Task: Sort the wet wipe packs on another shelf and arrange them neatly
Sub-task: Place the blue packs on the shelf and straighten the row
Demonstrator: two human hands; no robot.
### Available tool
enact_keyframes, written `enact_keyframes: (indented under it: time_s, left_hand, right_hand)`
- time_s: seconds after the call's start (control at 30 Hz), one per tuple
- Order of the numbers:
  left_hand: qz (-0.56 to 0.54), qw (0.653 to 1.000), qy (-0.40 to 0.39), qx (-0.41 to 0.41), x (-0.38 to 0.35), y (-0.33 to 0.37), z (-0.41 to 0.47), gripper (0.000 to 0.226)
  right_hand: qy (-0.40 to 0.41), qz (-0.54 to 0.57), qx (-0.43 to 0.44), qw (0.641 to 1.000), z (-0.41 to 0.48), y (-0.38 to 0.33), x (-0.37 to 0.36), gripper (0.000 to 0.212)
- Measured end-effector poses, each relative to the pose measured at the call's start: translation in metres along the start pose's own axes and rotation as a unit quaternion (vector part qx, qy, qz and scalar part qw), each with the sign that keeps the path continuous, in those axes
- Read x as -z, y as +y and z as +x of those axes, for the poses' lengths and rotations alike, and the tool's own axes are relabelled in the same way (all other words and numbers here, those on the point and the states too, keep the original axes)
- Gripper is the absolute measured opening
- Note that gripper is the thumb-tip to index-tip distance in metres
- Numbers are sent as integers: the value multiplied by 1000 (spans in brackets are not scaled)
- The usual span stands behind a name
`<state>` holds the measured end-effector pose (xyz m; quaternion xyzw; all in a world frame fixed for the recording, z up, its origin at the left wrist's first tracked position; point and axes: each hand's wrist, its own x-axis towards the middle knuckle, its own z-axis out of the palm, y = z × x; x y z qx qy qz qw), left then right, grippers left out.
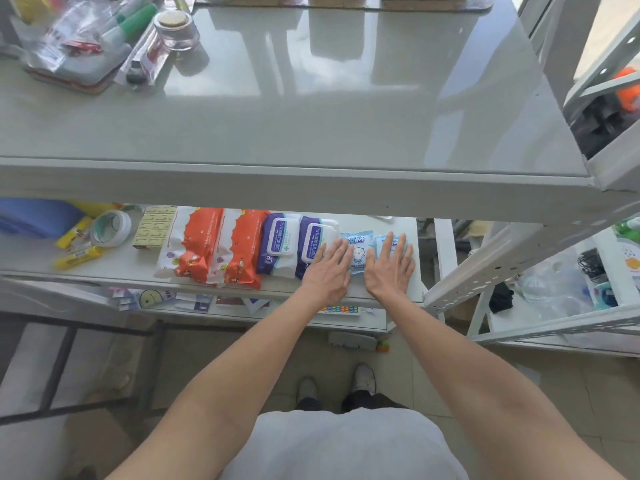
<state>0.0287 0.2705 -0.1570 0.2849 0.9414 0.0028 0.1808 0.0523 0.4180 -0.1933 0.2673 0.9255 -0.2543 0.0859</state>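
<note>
On the middle shelf [121, 268] a row of wet wipe packs lies side by side: two orange-and-white packs [194, 247] [242, 251], two purple-and-white packs [278, 245] [311, 242], then two small light-blue packs [358, 252] [384, 242]. My left hand [329, 268] lies flat, fingers spread, over the edge of the second purple pack and the left side of the first blue pack. My right hand [391, 266] rests flat on the second blue pack, covering most of it. Neither hand grips anything.
Left on the same shelf sit a beige box [154, 228], a tape roll [110, 228], yellow tubes [78, 256] and a blue item [31, 216]. The glossy top shelf [311, 98] overhangs, with a jar [176, 29] and bagged clutter [79, 36]. A second white rack [554, 299] stands right.
</note>
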Motion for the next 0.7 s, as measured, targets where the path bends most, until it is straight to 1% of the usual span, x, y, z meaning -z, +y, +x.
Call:
enact_keyframes:
  time_s: [0.23,0.43,0.53,0.6,0.7]
  left_hand:
    - [-6,1000,11,4,-5,-1,-1,60]
    - [0,999,-24,30,-2,13,0,60]
    - [-25,998,-43,42,7,20,-4,60]
    - [-63,997,-37,32,10,25,-11,61]
    - [-65,998,-25,14,3,18,-26,62]
  right_hand:
    - [-1,15,4,1000,9,-4,3,67]
    - [-28,5,28,999,3,0,11,67]
    - [-40,-6,28,999,-4,-1,19,66]
    - [-38,-2,36,999,-17,-3,27,64]
    - [-38,8,33,999,-40,-6,36,62]
